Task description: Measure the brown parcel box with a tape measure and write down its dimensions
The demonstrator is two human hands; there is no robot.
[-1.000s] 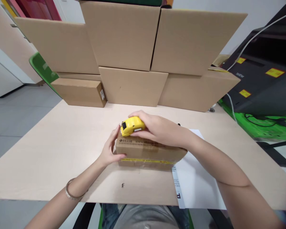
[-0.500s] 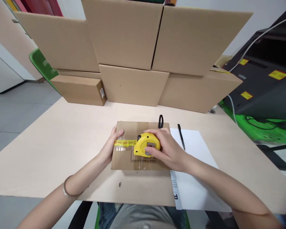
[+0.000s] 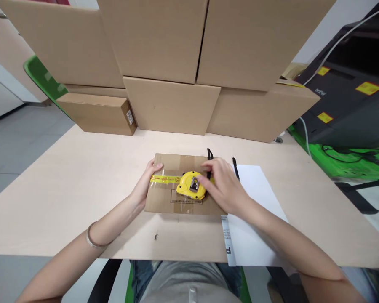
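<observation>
"Yellow rounded plastic tape measure [image 3: 185, 188]: where, and who has it?"

"The right hand [image 3: 225, 185] has its thumb at the edge; gripping or not, I can't tell. It lies atop a brown cardboard box [image 3: 159, 204], whose left end the left hand [image 3: 145, 180] clasps over the pale wooden surface [image 3: 57, 189]."

"Its handling?"

"Probably light, hard, slightly slick; take it by its curved sides."

A yellow tape measure [image 3: 191, 185] lies on its side, metal clip [image 3: 194, 184] facing up, on top of a brown box [image 3: 158, 204]; its black strap [image 3: 210, 154] reaches past the box's far edge. The box, crossed by a yellow strip [image 3: 159, 179], sits on the table [image 3: 113, 168].
</observation>
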